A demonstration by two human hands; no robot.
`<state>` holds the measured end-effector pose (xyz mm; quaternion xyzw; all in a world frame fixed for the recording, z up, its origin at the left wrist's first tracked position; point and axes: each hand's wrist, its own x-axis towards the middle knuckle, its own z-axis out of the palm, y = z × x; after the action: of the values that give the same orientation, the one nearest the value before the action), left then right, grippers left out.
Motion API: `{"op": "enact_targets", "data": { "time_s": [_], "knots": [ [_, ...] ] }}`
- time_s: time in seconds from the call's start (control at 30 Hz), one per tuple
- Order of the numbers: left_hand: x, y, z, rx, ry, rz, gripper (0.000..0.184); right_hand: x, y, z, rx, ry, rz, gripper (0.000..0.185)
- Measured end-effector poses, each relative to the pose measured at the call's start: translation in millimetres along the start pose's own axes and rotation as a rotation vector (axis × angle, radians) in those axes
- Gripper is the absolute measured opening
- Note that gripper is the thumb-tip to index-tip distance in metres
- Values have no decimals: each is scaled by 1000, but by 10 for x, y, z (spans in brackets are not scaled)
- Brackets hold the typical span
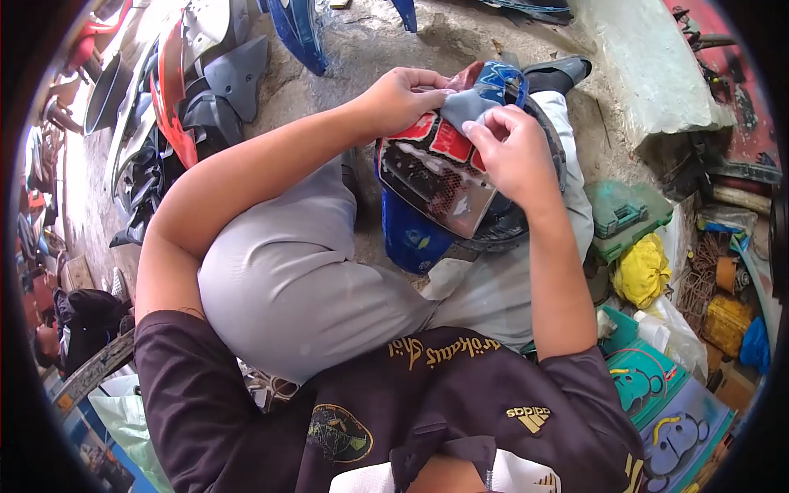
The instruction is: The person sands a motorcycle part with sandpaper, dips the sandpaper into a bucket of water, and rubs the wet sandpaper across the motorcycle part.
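Observation:
A motorcycle body panel (448,160) with red, black and blue areas and worn, scratched patches lies across a dark round object (511,223) between my legs. At its upper end, a small grey flexible sheet (470,108) is pinched between my two hands. My left hand (404,103) grips the sheet's left side, fingers closed near the panel's edge. Thumb and fingertips of my right hand (514,152) close on its right side. A reddish-brown piece (467,76) shows behind my left fingertips; whether it is held is unclear. A blue patterned part (503,80) sits just beyond.
Several plastic fairings, including a red one (170,107), are piled at left. Blue plastic pieces (297,37) lie on the ground ahead. At right are a green case (629,215), a yellow plastic bag (643,271) and a pale concrete block (657,70).

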<state>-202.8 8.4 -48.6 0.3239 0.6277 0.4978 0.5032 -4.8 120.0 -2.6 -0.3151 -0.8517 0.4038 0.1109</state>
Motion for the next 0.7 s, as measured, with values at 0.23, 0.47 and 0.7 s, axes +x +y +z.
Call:
{"op": "enact_targets", "data": {
  "time_s": [0.23, 0.47, 0.7],
  "knots": [
    [52, -39, -10, 64, -36, 34, 34, -108, 261, 441, -27, 535, -289, 40],
    [33, -24, -18, 17, -67, -4, 33, -410, 383, 638, -127, 413, -577, 26],
    [44, 53, 32, 91, -39, -31, 32, -391, 521, 535, -108, 402, -397, 19]
  ]
}}
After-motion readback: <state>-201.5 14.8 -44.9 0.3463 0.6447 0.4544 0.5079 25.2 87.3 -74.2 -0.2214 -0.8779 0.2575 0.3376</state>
